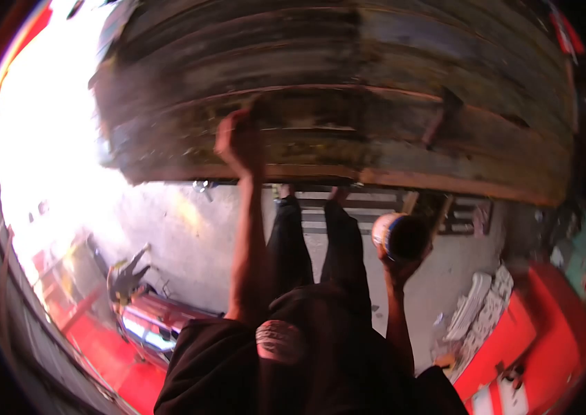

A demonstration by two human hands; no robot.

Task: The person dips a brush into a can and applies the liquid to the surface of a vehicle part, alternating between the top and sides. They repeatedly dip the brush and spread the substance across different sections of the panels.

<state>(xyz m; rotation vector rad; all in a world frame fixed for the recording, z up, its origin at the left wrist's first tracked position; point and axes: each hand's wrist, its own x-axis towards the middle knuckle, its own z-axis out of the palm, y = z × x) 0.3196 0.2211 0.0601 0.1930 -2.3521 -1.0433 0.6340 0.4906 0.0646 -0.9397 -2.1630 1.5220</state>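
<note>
My left hand [239,142] is closed in a fist above the front part of a wooden plank table [293,153]. A dark patch shows at its far side, and I cannot make out what the fingers hold. My right hand [404,268], lower and to the right, grips a round tub [384,232] in front of the table's near edge. The tub has a pale, orange-marked side, and its open top looks dark inside. On the planks to the right lies a dark tool [442,117] shaped like a hammer, apart from both hands.
Beneath the table is a slatted wooden rack [372,214] by my feet. Red furniture [525,325] stands at the right, with patterned cloth-like pieces [483,304] beside it. At the lower left are a red surface [110,356] and a grey object [127,277] on the concrete floor.
</note>
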